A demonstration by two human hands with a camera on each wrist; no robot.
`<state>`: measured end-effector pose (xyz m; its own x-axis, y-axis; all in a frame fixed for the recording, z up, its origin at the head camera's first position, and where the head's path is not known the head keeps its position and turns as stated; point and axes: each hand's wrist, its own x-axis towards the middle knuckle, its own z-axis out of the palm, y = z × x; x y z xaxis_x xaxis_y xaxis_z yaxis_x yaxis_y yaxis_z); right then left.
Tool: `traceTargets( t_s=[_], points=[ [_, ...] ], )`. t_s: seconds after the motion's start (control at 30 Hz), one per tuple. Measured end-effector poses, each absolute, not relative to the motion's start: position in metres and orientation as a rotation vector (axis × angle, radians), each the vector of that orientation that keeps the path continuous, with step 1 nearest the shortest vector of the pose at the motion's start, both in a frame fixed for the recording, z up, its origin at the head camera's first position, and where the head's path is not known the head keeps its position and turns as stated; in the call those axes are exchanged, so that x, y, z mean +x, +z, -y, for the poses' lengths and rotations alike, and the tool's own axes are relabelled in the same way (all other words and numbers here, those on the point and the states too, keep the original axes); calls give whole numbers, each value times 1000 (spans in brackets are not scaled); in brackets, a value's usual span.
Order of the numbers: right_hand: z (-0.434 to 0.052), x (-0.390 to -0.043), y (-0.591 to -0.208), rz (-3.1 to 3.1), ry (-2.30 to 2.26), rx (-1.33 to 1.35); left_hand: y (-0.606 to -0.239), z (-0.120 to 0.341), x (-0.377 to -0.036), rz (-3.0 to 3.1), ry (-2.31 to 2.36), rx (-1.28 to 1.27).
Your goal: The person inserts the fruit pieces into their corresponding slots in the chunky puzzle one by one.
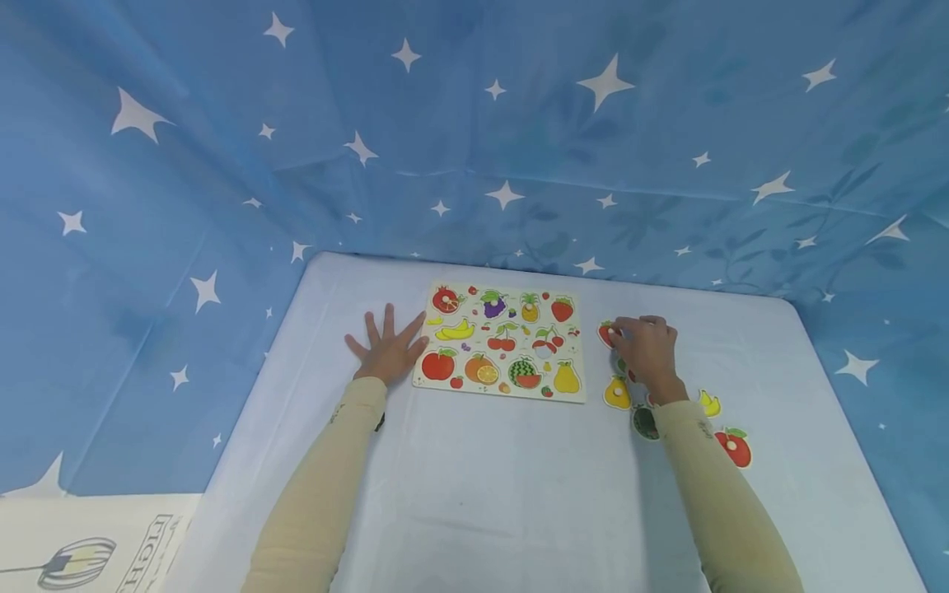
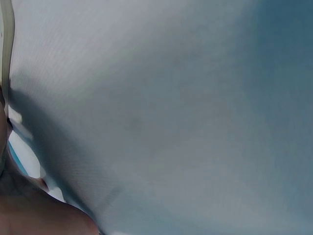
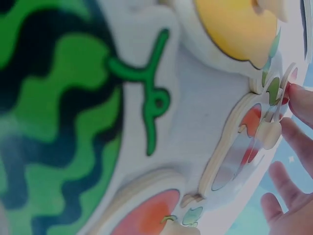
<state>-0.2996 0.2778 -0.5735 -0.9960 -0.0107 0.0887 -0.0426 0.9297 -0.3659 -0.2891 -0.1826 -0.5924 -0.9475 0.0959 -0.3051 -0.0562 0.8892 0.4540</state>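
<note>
A fruit puzzle board (image 1: pixel 498 344) lies flat on the pale table (image 1: pixel 474 494). My left hand (image 1: pixel 385 347) rests flat on the table with fingers spread, touching the board's left edge. My right hand (image 1: pixel 648 347) arches over loose pieces to the right of the board. Its curled fingertips close on a red strawberry piece (image 1: pixel 607 333) by its white peg. In the right wrist view the fingers (image 3: pixel 298 142) meet a red piece's peg (image 3: pixel 268 133), with a watermelon piece (image 3: pixel 58 122) close up. The left wrist view shows only blurred tablecloth (image 2: pixel 171 112).
Loose pieces lie around my right wrist: a pear (image 1: pixel 617 394), a watermelon (image 1: pixel 645 422), a banana (image 1: pixel 709 403) and an apple (image 1: pixel 735 447). Blue star-printed cloth (image 1: pixel 474 123) walls the table. A cardboard box (image 1: pixel 89 543) sits low at the left.
</note>
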Motion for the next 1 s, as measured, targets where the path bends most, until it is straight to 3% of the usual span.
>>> traceTargets(
  t_s=[1.0],
  points=[
    [-256,-312,-566,2912,616,87,-584,182,-286,-2727,645,16]
  ],
)
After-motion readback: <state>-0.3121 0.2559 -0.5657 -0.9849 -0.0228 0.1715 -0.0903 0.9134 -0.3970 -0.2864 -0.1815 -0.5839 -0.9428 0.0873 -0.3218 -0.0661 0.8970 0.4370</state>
